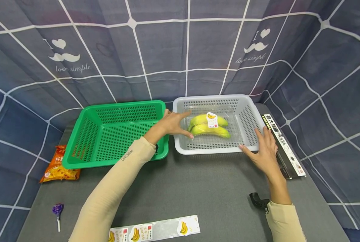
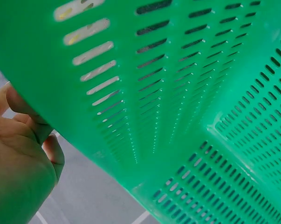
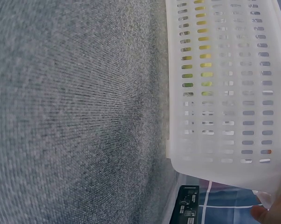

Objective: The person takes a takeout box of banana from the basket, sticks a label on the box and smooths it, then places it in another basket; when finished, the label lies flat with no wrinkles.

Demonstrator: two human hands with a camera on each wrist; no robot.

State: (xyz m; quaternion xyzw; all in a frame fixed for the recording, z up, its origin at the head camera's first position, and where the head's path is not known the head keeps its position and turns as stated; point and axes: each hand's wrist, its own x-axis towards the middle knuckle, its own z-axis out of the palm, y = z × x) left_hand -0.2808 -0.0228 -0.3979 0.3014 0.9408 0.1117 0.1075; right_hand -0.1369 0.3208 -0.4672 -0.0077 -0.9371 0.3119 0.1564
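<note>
A white slotted basket holds a clear plastic box with yellow-green bananas and a banana label on its lid. My left hand reaches over the basket's left rim, its thumb and forefinger spread beside the box's left end. In the left wrist view, that hand shows beyond the green basket's wall. At the front right corner of the white basket, my right hand touches the rim with fingers spread. Only a fingertip of it shows in the right wrist view.
A green basket stands left of the white one, by an orange snack bag. A pasta box lies to the right. Nearer me are a purple lollipop and a strip of banana stickers. Grid-patterned curtains surround the table.
</note>
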